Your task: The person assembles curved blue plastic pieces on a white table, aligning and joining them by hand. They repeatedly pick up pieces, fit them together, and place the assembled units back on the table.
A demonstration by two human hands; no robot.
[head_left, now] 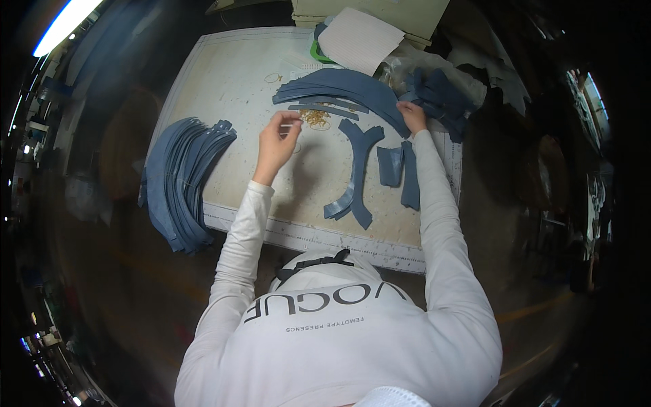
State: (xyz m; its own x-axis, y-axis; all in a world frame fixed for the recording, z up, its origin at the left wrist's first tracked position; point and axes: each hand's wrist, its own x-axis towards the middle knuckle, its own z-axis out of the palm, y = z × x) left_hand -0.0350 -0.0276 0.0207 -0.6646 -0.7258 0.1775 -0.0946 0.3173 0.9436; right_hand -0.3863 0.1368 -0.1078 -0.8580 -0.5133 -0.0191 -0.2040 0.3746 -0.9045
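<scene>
A fanned stack of curved blue pieces (339, 85), fabric or leather by the look of it, arches across the far part of the table. My right hand (412, 117) pinches the right end of this stack. Beside a small heap of yellowish rubber bands (316, 118) is my left hand (277, 146), its thumb and fingers drawn together; whatever is between the fingertips is too small to make out. Narrow blue strips (332, 110) lie between the stack and the bands. Closer to me lie forked blue pieces (358, 169), a short blue piece (389, 167) and a long one (409, 180).
A thick bundle of curved blue pieces (180, 183) overhangs the left edge of the table (251, 197). At the far right sit a dark blue heap (441, 98), a clear plastic bag (468, 83), a green container (316, 51) and a pale sheet (359, 39).
</scene>
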